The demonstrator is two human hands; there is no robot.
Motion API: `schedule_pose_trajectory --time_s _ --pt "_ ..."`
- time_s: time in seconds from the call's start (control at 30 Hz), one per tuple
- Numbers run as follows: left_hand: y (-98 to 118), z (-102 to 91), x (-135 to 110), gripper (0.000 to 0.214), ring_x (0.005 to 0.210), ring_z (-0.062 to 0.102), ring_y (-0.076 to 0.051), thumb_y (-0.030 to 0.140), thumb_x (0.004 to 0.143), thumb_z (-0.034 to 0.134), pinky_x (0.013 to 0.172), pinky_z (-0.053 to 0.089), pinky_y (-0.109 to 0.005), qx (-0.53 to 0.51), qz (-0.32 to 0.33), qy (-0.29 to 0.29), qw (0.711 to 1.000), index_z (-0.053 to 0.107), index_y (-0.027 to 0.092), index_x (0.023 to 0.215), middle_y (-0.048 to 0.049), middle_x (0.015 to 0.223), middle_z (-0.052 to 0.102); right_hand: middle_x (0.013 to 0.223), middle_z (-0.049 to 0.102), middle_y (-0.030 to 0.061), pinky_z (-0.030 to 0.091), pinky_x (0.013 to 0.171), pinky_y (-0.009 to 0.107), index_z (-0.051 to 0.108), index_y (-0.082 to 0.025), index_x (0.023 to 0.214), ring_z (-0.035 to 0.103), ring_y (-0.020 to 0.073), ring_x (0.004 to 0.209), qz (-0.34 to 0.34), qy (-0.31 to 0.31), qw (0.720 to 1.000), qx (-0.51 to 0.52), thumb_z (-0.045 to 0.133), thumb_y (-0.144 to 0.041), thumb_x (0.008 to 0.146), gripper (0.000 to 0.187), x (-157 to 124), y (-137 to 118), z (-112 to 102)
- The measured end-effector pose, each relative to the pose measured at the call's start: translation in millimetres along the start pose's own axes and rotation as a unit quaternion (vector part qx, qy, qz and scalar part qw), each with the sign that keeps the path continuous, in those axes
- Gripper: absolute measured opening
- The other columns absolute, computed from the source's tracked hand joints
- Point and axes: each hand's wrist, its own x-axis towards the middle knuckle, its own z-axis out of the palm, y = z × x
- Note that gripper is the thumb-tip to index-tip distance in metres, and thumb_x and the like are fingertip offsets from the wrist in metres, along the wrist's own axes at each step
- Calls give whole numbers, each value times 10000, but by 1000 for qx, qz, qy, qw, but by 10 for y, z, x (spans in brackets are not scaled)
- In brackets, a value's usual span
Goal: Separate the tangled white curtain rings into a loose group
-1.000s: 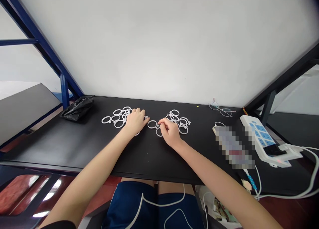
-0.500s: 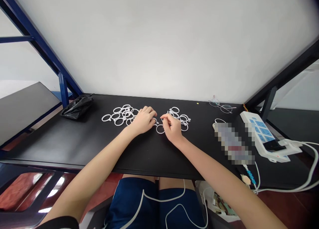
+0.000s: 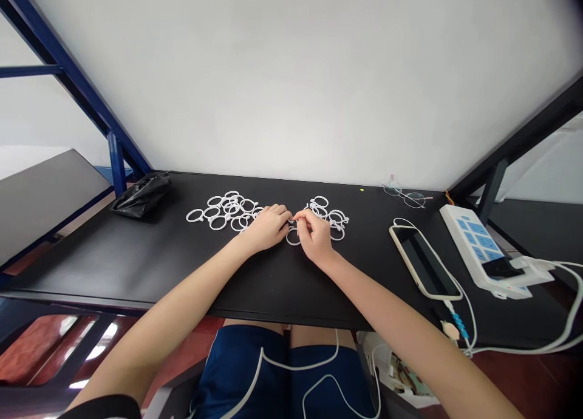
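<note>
White plastic curtain rings with small eyelets lie on the black desk in two loose groups. The left pile of curtain rings [image 3: 231, 208] spreads beside my left hand [image 3: 269, 226], whose fingers are curled and closed. The right pile of curtain rings [image 3: 337, 217] sits partly behind my right hand [image 3: 316, 235], which is closed in a thumb-and-finger pinch. Between the fingertips, which nearly meet, a bit of white shows, apparently part of a ring; most of it is hidden. One single curtain ring [image 3: 292, 244] lies flat just below, between the two hands.
At the right, a phone [image 3: 426, 261] on a charging cable lies near a white power strip [image 3: 478, 246]. Eyeglasses [image 3: 413, 199] rest by the wall. A black plastic bag [image 3: 142, 195] sits at the far left. White cables hang over my lap.
My left hand has shifted slightly right and its fingers have curled in, its fingertips now close to my right hand's. The right hand stays almost in place, still pinching.
</note>
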Motion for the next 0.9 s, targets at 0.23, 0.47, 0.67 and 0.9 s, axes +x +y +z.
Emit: schedule_pose_trajectory --time_s 0.23,0.47,0.67,0.9 --pt "19 -47 14 242 801 554 -195 138 922 359 730 412 -316 11 -12 13 1000 595 173 877 -58 837 596 548 513 -35 384 514 246 587 -194 845 496 118 469 -7 5 1000 3 407 -194 904 190 5 -3 5" --pt "26 -67 13 229 788 565 -190 137 911 373 721 412 -309 -2 -18 45 999 599 173 907 -51 840 610 553 518 -37 388 510 247 598 -199 869 488 112 465 -6 1 1000 -7 402 -211 917 201 -12 1 -8" --pt "21 -70 17 200 820 597 -195 131 872 412 762 428 -321 -31 -30 81 996 595 176 936 -42 850 647 625 571 -18 445 528 244 581 -192 962 539 109 507 3 71 997 40 453 -293 923 168 221 -108 -194" --pt "-55 -81 15 193 786 607 -188 151 875 418 761 437 -326 -52 -55 107 991 603 183 918 -40 851 669 967 704 96 548 811 384 620 -191 1036 673 234 905 138 14 988 -71 634 -477 796 374 409 -74 -1327"
